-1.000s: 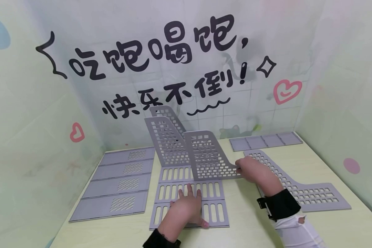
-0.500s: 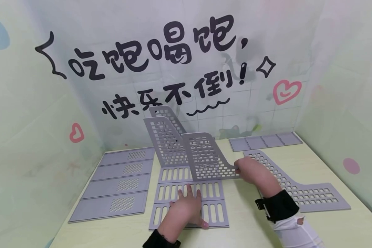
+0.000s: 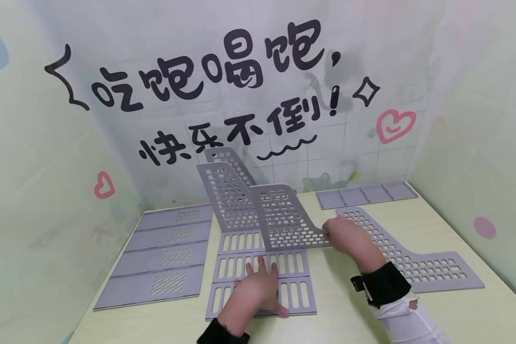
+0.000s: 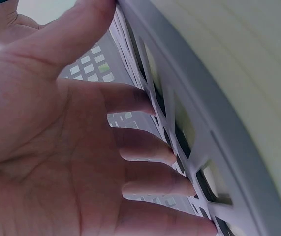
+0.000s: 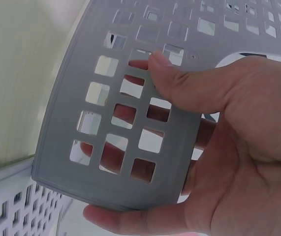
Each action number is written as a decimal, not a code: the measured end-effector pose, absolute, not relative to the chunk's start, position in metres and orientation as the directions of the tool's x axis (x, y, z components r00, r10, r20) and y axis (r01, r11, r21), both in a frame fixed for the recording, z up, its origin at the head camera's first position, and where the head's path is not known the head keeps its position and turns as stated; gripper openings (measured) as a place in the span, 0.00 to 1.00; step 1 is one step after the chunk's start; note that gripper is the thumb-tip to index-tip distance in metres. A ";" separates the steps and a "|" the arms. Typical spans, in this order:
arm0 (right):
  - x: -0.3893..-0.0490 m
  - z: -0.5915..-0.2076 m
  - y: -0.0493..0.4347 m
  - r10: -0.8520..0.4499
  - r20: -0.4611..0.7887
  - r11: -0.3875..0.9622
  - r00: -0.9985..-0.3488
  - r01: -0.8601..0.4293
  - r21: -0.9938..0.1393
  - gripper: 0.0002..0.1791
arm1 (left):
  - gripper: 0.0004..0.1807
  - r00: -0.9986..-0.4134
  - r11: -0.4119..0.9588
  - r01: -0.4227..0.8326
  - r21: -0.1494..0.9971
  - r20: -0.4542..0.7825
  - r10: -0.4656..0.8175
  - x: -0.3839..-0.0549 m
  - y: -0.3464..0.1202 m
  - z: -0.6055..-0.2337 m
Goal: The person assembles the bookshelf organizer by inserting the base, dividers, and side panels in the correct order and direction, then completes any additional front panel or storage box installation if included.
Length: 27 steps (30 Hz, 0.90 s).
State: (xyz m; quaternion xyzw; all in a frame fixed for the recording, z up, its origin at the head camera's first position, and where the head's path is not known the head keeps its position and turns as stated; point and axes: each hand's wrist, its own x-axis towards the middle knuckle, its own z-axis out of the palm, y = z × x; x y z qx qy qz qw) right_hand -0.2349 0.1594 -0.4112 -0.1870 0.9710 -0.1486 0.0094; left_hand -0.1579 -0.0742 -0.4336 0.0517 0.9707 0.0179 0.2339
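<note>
In the head view a grey slotted base panel lies flat on the table. My left hand rests on its near part with fingers spread; in the left wrist view the fingertips touch the slotted surface. My right hand grips the low front end of a perforated side panel, which stands upright across the base. The right wrist view has the thumb on one face of this side panel and fingers behind it. Behind, a second perforated panel and a third stand upright.
A fourth perforated panel lies flat at the right, beneath the right forearm in view. At the left lies a ribbed grey panel with slanted slits. A narrow grey strip lies at the back right. Printed cloth walls surround the table.
The top of the held side panel has leaned slightly to the left, and my right hand has shifted a little left with it. My left hand stays in place on the base panel.
</note>
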 end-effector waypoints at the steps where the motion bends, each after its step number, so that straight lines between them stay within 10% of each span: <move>1: -0.235 -0.411 0.159 -0.363 0.037 0.887 -0.931 -0.358 -0.292 0.05 | 0.66 -0.886 0.994 0.090 0.066 -0.450 0.111 -0.158 -0.074 -0.433; 27: -0.237 -0.418 0.147 -0.316 0.083 0.882 -0.945 -0.325 -0.341 0.04 | 0.66 -0.892 0.992 0.101 0.079 -0.435 0.126 -0.155 -0.071 -0.429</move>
